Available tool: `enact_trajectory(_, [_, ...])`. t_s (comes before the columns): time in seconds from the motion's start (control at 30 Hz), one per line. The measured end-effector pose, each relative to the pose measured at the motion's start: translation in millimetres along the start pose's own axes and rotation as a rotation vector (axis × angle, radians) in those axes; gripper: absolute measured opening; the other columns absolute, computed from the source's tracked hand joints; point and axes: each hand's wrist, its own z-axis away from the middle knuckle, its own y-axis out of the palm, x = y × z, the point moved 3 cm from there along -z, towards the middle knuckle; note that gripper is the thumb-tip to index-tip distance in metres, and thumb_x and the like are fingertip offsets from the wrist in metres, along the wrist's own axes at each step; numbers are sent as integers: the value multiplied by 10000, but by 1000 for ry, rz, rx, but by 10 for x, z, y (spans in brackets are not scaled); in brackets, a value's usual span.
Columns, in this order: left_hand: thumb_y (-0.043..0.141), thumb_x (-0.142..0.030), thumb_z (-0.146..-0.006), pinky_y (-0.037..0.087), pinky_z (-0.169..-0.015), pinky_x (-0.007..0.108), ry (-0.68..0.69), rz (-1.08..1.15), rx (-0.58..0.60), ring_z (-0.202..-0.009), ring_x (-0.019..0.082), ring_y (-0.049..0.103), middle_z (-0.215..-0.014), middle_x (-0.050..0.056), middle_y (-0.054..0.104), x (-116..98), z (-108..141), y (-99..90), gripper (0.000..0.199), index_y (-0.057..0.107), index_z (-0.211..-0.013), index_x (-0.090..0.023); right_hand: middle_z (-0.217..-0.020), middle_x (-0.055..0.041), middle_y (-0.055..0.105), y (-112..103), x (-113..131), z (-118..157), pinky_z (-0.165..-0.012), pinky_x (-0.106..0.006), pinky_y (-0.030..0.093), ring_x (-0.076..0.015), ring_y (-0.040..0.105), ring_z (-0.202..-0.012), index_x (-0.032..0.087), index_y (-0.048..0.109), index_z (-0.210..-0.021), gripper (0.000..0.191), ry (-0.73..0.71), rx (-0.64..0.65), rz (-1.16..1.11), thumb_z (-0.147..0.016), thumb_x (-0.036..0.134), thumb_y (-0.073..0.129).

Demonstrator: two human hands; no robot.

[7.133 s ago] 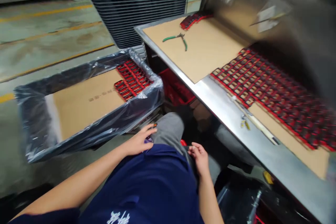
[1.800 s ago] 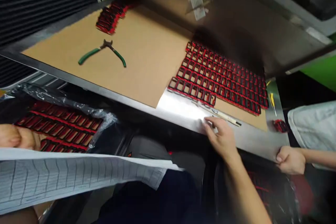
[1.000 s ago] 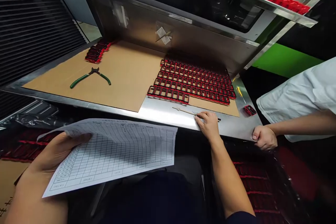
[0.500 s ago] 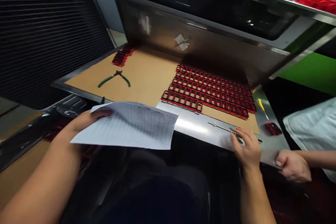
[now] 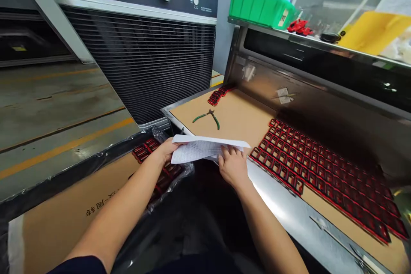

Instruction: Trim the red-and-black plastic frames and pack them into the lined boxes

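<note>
A white printed paper sheet (image 5: pixel 201 147) with a grid of lines, bent along its upper edge, is held out in front of me. At its left end my left hand (image 5: pixel 168 149) is closed, pinching the paper. My right hand (image 5: pixel 233 163) has its fingers curled over the sheet's right end, the thumb mostly hidden. Beyond the sheet, green-handled pliers (image 5: pixel 210 113) lie spread on the brown board (image 5: pixel 237 111). Rows of small red and black frames (image 5: pixel 308 171) cover the board to the right. A smaller group of red and black parts (image 5: pixel 218 94) sits near the far corner.
At lower left, a plastic-lined box (image 5: pixel 73 192) holds cardboard and more red and black parts (image 5: pixel 149 150). A thin metal tool (image 5: pixel 334 237) lies on the steel table edge (image 5: pixel 272 195). Overhead, a shelf carries a green bin (image 5: pixel 260 8). A louvred machine (image 5: pixel 154 60) stands behind.
My view has swung left. My right hand has left the tools on the table edge and come to the paper's right end. The other person's hand is out of view.
</note>
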Motion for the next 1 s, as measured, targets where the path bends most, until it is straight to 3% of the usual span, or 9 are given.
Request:
enact_trajectory(0.13, [869, -276, -687, 568, -695, 342, 23, -159, 46, -755, 221, 688, -835, 60, 734, -79, -184, -50, 312, 711, -902, -114, -1154, -94, 775, -37, -78, -296, -954, -427, 515, -270, 703, -1033, 212, 761, -1177, 431, -13, 73, -111, -1044, 354, 376])
enact_trajectory(0.23, [905, -255, -464, 510, -631, 305, 107, -259, 59, -691, 220, 656, -707, 24, 717, -108, -277, 17, 354, 711, -738, -146, -1007, -71, 780, -19, -171, -489, -812, -355, 557, -226, 712, -868, 221, 771, -1126, 431, -21, 55, -155, -1041, 390, 384])
enact_trajectory(0.4, [851, -353, -438, 359, -514, 248, 244, -429, 0, -532, 143, 500, -537, -49, 567, -372, -256, -171, 347, 629, -651, -192, -1297, -157, 664, 254, -178, -543, -1097, -488, 447, -342, 524, -1304, 190, 726, -1220, 364, -71, -51, -115, -888, 323, 663])
enact_trajectory(0.47, [825, -361, -476, 338, -508, 235, 308, -476, -46, -501, 119, 454, -535, -76, 518, -653, -245, -316, 377, 632, -759, -204, -1393, -184, 607, 368, -144, -487, -1131, -517, 413, -361, 474, -1363, 155, 691, -1269, 398, -94, -83, -63, -909, 313, 627])
enact_trajectory(0.53, [751, -408, -608, 348, -511, 238, 478, -628, -96, -495, 122, 453, -563, -73, 506, -1010, -294, -302, 376, 646, -909, -210, -1443, -199, 573, 433, -115, -444, -1118, -539, 415, -377, 478, -1365, 142, 661, -1301, 418, -97, -94, 0, -930, 320, 589])
enact_trajectory(0.6, [603, -394, -784, 439, -602, 265, 689, -979, -99, -613, 163, 561, -689, -11, 612, -1322, -449, -23, 340, 681, -1046, -191, -1455, -200, 570, 451, -102, -432, -1091, -551, 424, -389, 500, -1345, 152, 649, -1312, 433, -83, -81, 42, -922, 334, 594])
enact_trajectory(0.8, [580, -170, -865, 489, -934, 350, 759, -1254, -28, -1079, 269, 658, -1139, 71, 710, -1593, -1450, 1158, 495, 625, -1343, -291, -1457, -182, 586, 406, -134, -452, -1089, -532, 425, -377, 520, -1336, 140, 613, -1363, 491, -70, -53, -2, -930, 368, 576])
enact_trajectory(0.87, [622, -168, -870, 481, -976, 410, 749, -1313, -45, -1150, 313, 635, -1191, 112, 683, -1595, -1727, 1317, 488, 623, -1346, -275, -1482, -173, 570, 405, -151, -444, -1107, -524, 417, -373, 506, -1359, 142, 610, -1374, 500, -73, -40, -27, -932, 374, 576])
enact_trajectory(1.0, [651, -311, -948, 497, -1024, 510, 750, -1368, -57, -1200, 301, 608, -1314, 126, 616, -1675, -2072, 1389, 397, 596, -1324, -198, -1527, -169, 532, 405, -163, -428, -1147, -519, 387, -368, 475, -1403, 135, 587, -1412, 534, -71, -14, -72, -943, 389, 570])
